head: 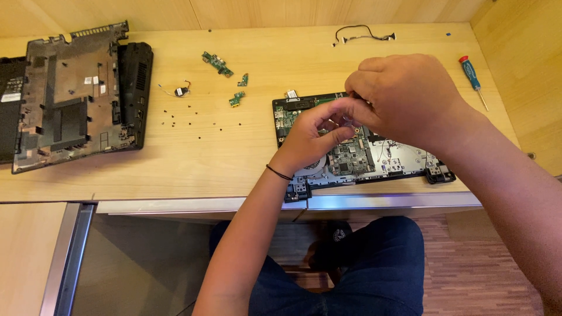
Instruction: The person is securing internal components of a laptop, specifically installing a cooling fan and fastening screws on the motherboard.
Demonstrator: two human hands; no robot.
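Smooth pale wooden desk [193,169] under opened laptop chassis [363,155], left hand [313,137] and right hand [404,96] pinching something hidden above green board.

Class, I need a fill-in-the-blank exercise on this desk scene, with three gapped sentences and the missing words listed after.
1. Both hands, left hand and right hand, meet over the opened ____.
2. The screwdriver lies to the ____ of the right hand.
3. The small circuit boards are ____ in colour.

Missing words: laptop; right; green

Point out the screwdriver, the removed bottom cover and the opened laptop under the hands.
screwdriver [470,71], head view, on its handle.
bottom cover [70,99], head view, on its inner face.
opened laptop [351,155], head view, on its circuit board.
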